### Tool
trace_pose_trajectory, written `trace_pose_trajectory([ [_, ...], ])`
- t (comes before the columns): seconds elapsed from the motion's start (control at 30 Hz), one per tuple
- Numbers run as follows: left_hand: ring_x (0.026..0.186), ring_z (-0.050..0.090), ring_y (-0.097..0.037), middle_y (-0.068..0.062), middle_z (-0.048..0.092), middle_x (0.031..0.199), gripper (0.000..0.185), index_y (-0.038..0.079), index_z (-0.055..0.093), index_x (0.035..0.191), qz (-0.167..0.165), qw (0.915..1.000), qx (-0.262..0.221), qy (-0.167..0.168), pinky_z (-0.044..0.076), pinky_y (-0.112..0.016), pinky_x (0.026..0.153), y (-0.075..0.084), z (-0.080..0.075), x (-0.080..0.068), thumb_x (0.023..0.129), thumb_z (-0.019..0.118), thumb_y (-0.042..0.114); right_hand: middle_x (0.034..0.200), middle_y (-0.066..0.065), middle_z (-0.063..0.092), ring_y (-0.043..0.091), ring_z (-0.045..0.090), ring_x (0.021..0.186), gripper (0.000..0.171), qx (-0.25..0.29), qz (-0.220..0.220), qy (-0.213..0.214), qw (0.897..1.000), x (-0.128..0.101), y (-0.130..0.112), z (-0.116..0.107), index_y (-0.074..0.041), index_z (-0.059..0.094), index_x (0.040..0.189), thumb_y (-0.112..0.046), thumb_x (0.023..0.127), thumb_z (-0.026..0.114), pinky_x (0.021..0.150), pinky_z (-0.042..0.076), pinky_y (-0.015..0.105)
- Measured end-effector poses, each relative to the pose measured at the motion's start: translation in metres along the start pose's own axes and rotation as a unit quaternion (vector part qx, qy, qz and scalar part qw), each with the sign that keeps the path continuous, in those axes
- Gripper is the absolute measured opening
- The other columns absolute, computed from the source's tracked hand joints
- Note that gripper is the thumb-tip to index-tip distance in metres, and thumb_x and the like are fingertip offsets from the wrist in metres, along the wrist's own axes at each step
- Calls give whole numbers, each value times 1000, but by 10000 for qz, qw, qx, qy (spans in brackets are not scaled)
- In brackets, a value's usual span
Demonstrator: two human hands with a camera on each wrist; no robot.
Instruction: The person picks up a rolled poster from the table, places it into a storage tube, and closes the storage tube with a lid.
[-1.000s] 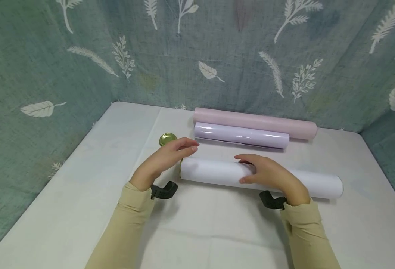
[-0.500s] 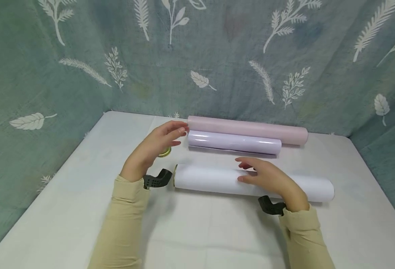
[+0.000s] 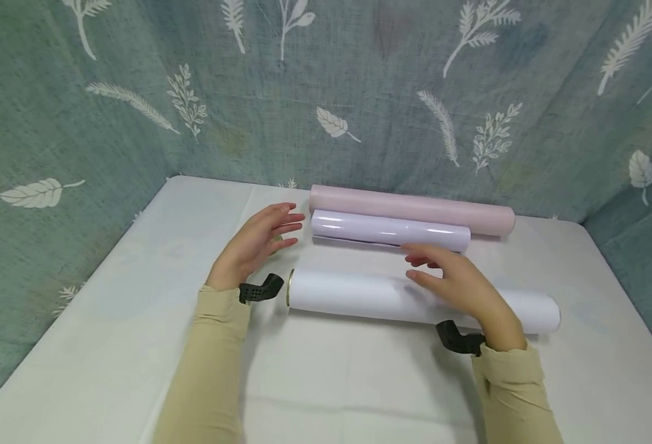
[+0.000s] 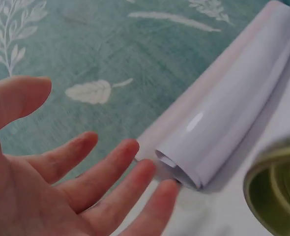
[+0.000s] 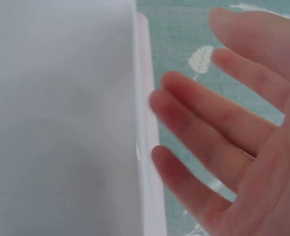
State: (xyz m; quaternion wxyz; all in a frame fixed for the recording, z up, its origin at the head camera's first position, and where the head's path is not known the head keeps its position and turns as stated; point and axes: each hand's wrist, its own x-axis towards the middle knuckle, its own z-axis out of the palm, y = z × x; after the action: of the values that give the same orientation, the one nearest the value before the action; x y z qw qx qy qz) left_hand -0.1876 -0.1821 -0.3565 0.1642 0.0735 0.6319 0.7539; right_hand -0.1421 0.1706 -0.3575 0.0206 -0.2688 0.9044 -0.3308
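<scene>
A white tube (image 3: 359, 295) with a gold rim at its left end lies across the table. Behind it lie a glossy lilac roll (image 3: 389, 229) (image 4: 233, 115) and a longer pink roll (image 3: 411, 209). My left hand (image 3: 259, 240) (image 4: 66, 177) hovers with straight fingers, its tips close to the left end of the lilac roll, touching nothing. My right hand (image 3: 453, 280) (image 5: 233, 128) floats open above the white tube (image 5: 61, 118), fingers stretched toward the lilac roll. Neither hand holds anything. The gold lid is hidden in the head view; a gold round edge (image 4: 277, 191) shows in the left wrist view.
A white cloth covers the table (image 3: 110, 345). Green fabric with white leaf prints (image 3: 326, 86) hangs close behind and on both sides. Black wrist mounts (image 3: 259, 290) sit by each cuff.
My right hand lifted off the white tube and moved toward the lilac roll. My left hand dropped slightly beside the roll's left end, covering the gold lid.
</scene>
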Motion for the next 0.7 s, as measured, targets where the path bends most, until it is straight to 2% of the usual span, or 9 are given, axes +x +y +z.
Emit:
trace_pose_trajectory([
  [0.1, 125, 33, -33, -16, 26, 142, 55, 6, 25, 137, -321, 9988, -322, -166, 30, -48, 99, -11, -7, 6, 94, 46, 31, 111, -6, 58, 14, 54, 101, 44, -32, -91, 231, 9997, 2, -8, -1, -23, 47, 128, -36, 86, 58, 88, 41, 38],
  [0.2, 122, 37, -35, -13, 24, 143, 59, 8, 20, 139, -541, 9971, -465, -258, 32, -48, 97, -19, -11, 10, 93, 48, 31, 111, -6, 58, 13, 53, 101, 45, -245, -300, 241, 9990, 9, -19, 2, -24, 47, 128, -36, 86, 58, 85, 42, 37],
  [0.33, 122, 36, -36, -14, 23, 143, 60, 8, 16, 141, -612, 9951, -645, -424, 32, -48, 97, -30, -14, 16, 94, 46, 30, 110, -4, 58, 13, 54, 101, 43, -594, -498, 183, 9968, 27, -29, 0, -22, 49, 126, -35, 86, 58, 82, 43, 37],
  [0.43, 124, 33, -35, -14, 25, 142, 59, 8, 15, 141, -641, 9923, -860, -617, 33, -48, 97, -39, -14, 20, 95, 44, 31, 112, -3, 57, 15, 53, 102, 43, -717, -422, 204, 9963, 43, -31, -11, -21, 49, 126, -33, 86, 59, 83, 42, 38],
  [0.57, 124, 33, -37, -17, 30, 139, 56, 6, 18, 140, -577, 9892, -1105, -770, 33, -47, 97, -53, -15, 27, 95, 43, 29, 120, 1, 52, 19, 50, 106, 48, -1110, -103, 155, 9936, 67, -17, -24, -19, 45, 130, -29, 86, 60, 84, 42, 43],
  [0.7, 123, 35, -36, -20, 35, 135, 52, 2, 24, 137, -479, 9890, -1202, -716, 33, -44, 98, -61, -16, 33, 95, 44, 25, 132, 11, 40, 31, 39, 119, 57, -1846, 317, -205, 9821, 87, 11, -28, -15, 37, 135, -26, 85, 61, 91, 35, 50],
])
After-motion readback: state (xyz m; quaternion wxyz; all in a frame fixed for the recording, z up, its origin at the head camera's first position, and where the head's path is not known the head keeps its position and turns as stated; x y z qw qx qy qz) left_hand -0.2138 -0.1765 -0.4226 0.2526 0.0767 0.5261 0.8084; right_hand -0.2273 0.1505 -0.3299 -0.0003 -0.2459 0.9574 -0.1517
